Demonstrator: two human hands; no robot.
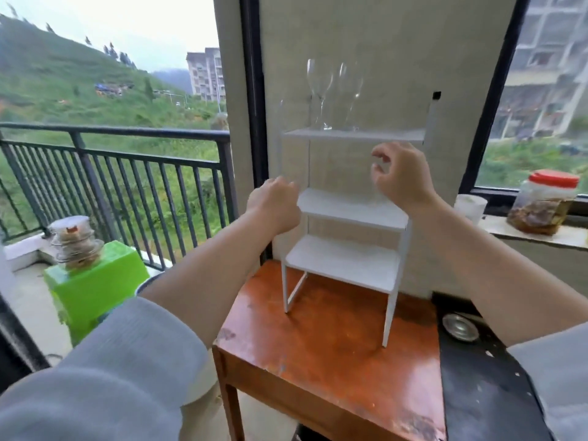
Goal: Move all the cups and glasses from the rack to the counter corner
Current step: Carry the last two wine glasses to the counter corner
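A white three-tier rack (346, 268) stands on a reddish wooden table (318, 354). Two clear wine glasses (319, 90) (350, 93) stand upright on its top shelf. My left hand (273, 205) is curled round the rack's left side post at the level of the middle shelf. My right hand (402, 176) is over the middle shelf, thumb and fingers curved round a faint clear glass (377, 189) that is hard to make out. The bottom shelf holds nothing.
A dark counter (477, 393) with a round metal fitting (460, 327) adjoins the table on the right. A red-lidded jar (544, 202) and a white cup (470, 207) sit on the window sill. On the balcony at the left, stacked metal bowls (74, 243) rest on a green stool (95, 281).
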